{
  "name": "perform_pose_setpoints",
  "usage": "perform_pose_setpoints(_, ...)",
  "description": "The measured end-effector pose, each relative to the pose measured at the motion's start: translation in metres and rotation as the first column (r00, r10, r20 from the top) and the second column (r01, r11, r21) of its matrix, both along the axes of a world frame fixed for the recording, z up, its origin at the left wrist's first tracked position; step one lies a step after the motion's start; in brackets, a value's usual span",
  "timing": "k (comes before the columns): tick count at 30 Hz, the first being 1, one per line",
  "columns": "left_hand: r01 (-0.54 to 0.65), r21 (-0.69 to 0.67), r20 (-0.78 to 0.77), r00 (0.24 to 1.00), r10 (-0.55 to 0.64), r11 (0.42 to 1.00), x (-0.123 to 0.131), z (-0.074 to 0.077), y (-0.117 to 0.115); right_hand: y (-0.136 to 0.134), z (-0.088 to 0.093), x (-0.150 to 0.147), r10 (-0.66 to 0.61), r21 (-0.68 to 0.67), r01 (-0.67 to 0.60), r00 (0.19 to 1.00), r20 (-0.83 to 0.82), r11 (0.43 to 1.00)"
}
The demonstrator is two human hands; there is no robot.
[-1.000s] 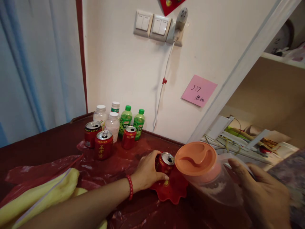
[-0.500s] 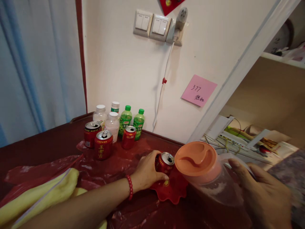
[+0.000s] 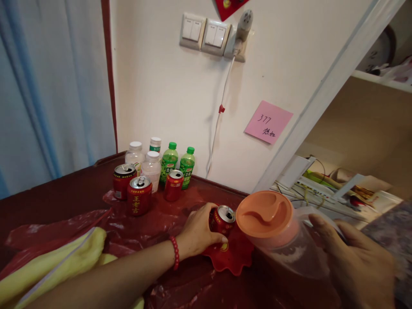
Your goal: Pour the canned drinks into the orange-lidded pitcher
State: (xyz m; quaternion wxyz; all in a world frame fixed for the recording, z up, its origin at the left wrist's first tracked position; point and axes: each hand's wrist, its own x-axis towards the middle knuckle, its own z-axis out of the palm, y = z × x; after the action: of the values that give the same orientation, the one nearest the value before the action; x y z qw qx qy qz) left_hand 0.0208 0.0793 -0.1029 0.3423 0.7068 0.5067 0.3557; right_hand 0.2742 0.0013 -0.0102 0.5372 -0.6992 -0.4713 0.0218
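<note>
1. Nothing is visibly shifting since the earlier frame: the left hand is still wrapping the open red can at lower centre.
2. The right hand is gripping the translucent plastic pitcher, its round orange lid tilting beside the can.
3. Crinkly red plastic sheet is covering the table; cans and bottles are clustering behind.

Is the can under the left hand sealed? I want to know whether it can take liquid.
No, the can gripped by the left hand has its tab pulled and the mouth open, beside the tilted pitcher.
</note>
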Motion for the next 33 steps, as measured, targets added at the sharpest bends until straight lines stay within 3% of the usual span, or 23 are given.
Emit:
perform_pose_setpoints(3, -0.002, -0.006, -0.005, 1.0, 0.002, 1.0, -0.0002, -0.0011, -0.0005, -0.0002, 0.0003, -0.0021, -0.05, -0.028, 0.049, 0.998, -0.038, 0.998)
perform_pose_setpoints(16, -0.009, -0.013, -0.018, 1.0, 0.008, 1.0, 0.0005, -0.0011, 0.0012, -0.0006, 0.0017, -0.005, -0.051, -0.017, 0.05, 0.994, -0.095, 0.999)
perform_pose_setpoints(33, -0.012, -0.001, -0.023, 1.0, 0.012, 1.0, 0.0, -0.001, 0.0001, -0.0028, 0.0027, -0.0058, -0.064, -0.028, 0.064, 0.998, -0.008, 0.998)
